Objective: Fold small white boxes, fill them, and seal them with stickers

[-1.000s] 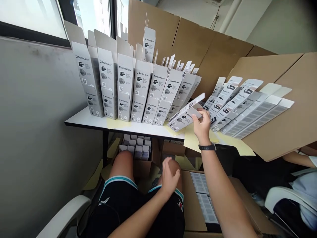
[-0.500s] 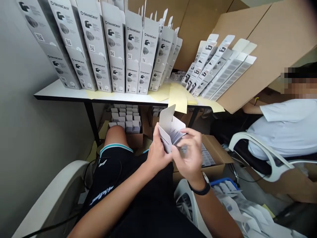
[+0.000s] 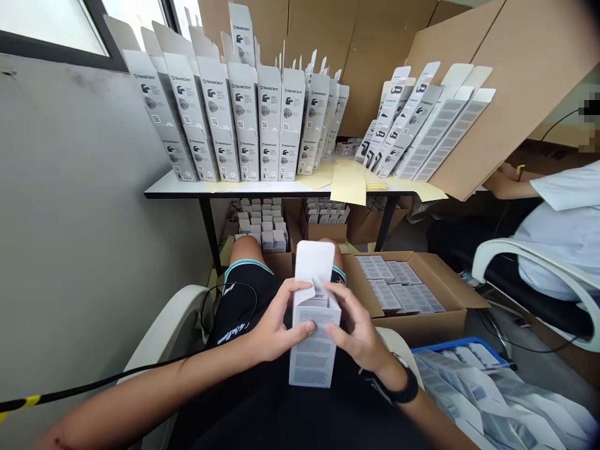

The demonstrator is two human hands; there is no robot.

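Over my lap I hold a grey and white carton upright, its top flap open and pointing away from me. My left hand grips its left side, fingers curled over the front and thumb near the opening. My right hand, with a black band on the wrist, grips the right side, fingers at the top edge. Rows of the same cartons stand open on the white table ahead.
Flat cartons lean on a brown cardboard sheet at the table's right. Under the table are boxes of small cartons. An open brown box stands right of my knees, a blue bin of bagged items nearer. Another person sits at the right.
A second ago my right hand took a flat carton from the table. Both hands brought it over my lap and opened it; it now stands squared up, flap raised.
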